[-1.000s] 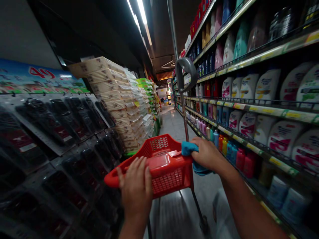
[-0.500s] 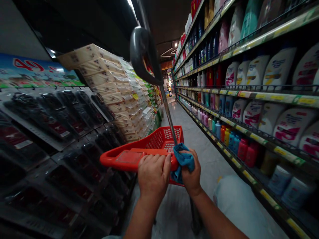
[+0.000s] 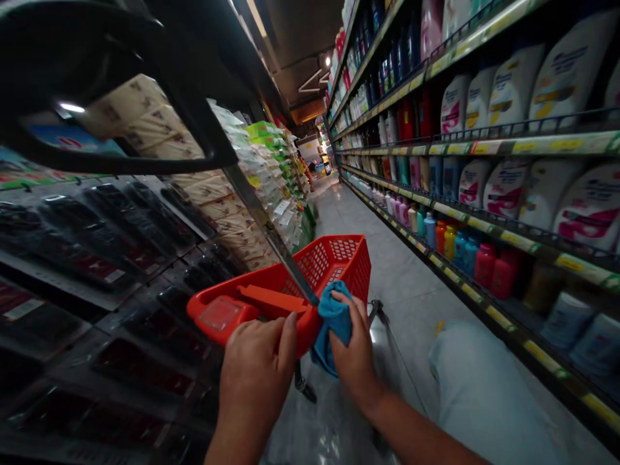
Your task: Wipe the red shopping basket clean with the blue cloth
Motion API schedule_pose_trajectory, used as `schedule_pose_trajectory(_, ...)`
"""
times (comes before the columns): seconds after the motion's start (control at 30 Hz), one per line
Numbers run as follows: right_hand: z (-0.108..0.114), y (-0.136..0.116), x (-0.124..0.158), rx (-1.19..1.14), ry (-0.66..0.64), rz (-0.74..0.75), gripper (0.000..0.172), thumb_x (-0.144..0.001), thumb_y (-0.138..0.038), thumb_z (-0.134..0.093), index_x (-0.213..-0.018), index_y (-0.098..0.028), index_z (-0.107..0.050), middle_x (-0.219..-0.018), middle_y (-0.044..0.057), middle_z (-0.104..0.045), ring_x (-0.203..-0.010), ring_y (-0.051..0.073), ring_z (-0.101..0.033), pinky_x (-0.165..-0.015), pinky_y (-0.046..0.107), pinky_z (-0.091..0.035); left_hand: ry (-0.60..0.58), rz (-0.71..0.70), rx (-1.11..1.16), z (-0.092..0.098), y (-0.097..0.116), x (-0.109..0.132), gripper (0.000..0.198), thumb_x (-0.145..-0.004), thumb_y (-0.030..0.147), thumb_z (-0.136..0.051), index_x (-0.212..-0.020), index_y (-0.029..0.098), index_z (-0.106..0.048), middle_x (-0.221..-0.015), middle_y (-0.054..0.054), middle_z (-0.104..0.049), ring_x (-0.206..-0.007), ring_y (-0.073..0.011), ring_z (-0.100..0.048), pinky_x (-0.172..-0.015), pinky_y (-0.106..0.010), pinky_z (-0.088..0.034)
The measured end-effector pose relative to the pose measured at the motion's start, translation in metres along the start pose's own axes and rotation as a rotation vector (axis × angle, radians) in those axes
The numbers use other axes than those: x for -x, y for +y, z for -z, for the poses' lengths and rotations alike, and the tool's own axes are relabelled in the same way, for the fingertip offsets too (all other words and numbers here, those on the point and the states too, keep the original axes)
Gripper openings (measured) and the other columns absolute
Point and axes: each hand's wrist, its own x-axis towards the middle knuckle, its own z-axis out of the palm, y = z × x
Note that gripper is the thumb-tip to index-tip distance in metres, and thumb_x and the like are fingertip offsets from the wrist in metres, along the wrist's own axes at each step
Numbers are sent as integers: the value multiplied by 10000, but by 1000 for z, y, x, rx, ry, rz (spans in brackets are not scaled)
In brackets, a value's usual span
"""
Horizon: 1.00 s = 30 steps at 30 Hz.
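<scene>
A red plastic shopping cart with perforated basket walls stands tilted in the aisle before me. My left hand is closed over the near red rim of the cart, thumb on top. In my right hand is a crumpled blue cloth, pressed around the cart's near corner where a metal pole meets the rim. The pole slants up to a dark grey loop handle, close to the camera at upper left. A dark caster wheel shows below the rim.
Shelves of shampoo bottles line the right side. On the left hang packaged dark goods, with stacked packs behind them. The tiled floor runs down the aisle. My knee is at lower right.
The pole and loop handle have swung left and closer to the camera, and the cart has turned. My left hand has moved left and my right hand, with the cloth, slightly left.
</scene>
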Motion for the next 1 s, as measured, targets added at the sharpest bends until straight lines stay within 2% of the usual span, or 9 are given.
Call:
schedule_pose_trajectory(0.07, -4, -17, 0, -46, -57, 88, 523, -857, -125, -541, -1352, -294, -551, -1336, 92, -558, -1267, 243, -580, -1075, 422, -497, -71, 17, -61, 2, 3, 0, 508, -1003, 508, -380, -663, 233, -638, -594, -22, -654, -587, -185, -600, -597, -319, -348)
schedule_pose_trajectory(0.13, -7, -6, 10, -36, -72, 109, 521, -847, -131, -547, -1343, -290, -550, -1336, 101, -551, -1272, 253, -578, -1072, 433, -502, -82, 30, -148, 1, 3, 0, 497, -983, 547, -402, -676, 242, -647, -568, -23, -643, -533, -183, -576, -531, -302, -288)
schedule_pose_trajectory(0.33, -3, 135, 98, 153, -5, -288, 561, -708, -76, -502, -1237, -258, -553, -1160, 85, -634, -1089, 271, -664, -968, 488, -562, 60, 38, -374, -6, -23, 6, 493, -965, 571, -424, -725, 262, -724, -562, -39, -622, -550, -201, -574, -504, -279, -275)
schedule_pose_trajectory(0.4, -9, 159, 117, 169, 55, -385, 519, -686, -95, -506, -1174, -266, -549, -1077, 77, -654, -998, 294, -680, -886, 538, -585, 81, 24, -370, -7, -35, 8, 474, -966, 564, -438, -776, 258, -746, -603, -41, -652, -587, -205, -602, -518, -281, -304)
schedule_pose_trajectory(0.47, -20, 151, 114, 162, 111, -412, 500, -689, -98, -513, -1154, -278, -541, -1062, 84, -656, -986, 308, -672, -871, 564, -581, 79, 14, -335, -8, -46, 11, 453, -967, 555, -454, -824, 251, -757, -659, -42, -688, -630, -206, -629, -540, -285, -336)
schedule_pose_trajectory(0.53, -33, 116, 92, 118, 103, -369, 521, -711, -76, -509, -1188, -285, -540, -1124, 97, -646, -1057, 301, -652, -931, 540, -560, 91, 22, -297, -8, -55, 13, 441, -966, 550, -467, -845, 242, -759, -709, -45, -712, -666, -208, -642, -567, -293, -363)
schedule_pose_trajectory(0.7, -48, 33, 16, -138, -167, -129, 500, -776, -25, -483, -1210, -256, -574, -1150, 62, -619, -1111, 204, -632, -1010, 359, -515, 126, 13, -237, -8, -76, 19, 401, -963, 513, -497, -860, 227, -758, -751, -36, -727, -724, -197, -661, -632, -297, -417)
schedule_pose_trajectory(0.87, -38, 81, 24, 49, -296, -123, 463, -677, -2, -530, -1071, -232, -607, -1094, 56, -585, -1037, 225, -626, -926, 363, -537, 138, -85, -171, -6, -94, 22, 331, -942, 475, -571, -869, 216, -764, -746, -14, -730, -708, -162, -679, -672, -273, -474)
schedule_pose_trajectory(1.0, -39, 96, 35, 97, -198, -176, 455, -696, -9, -514, -1084, -236, -590, -1151, 70, -544, -1048, 234, -626, -938, 401, -544, 177, -59, -114, -8, -109, 27, 287, -919, 464, -618, -905, 216, -762, -789, -4, -741, -742, -166, -699, -727, -281, -518)
